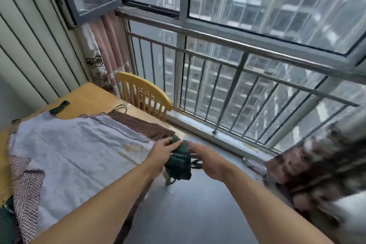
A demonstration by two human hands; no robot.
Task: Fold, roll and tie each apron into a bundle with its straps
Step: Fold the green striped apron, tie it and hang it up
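Hands first: my left hand (161,149) and my right hand (208,161) both reach out past the near corner of the light wooden table (83,99), with a rolled dark green apron bundle (179,161) held between them in mid-air over the grey floor (188,214). Left fingers curl over the top of the roll; the right hand is blurred, its fingers bent at the bundle's side where thin dark straps (195,163) loop out, and I take it as gripping. Both forearms stretch forward, bare. On the table, a pale blue-grey apron lying inside-out with a maroon checked border (79,150) is spread flat. A small dark green folded piece (59,107) sits further back on the tabletop. Behind the table stands a yellow wooden chair (144,93) by the metal window railing (237,61).
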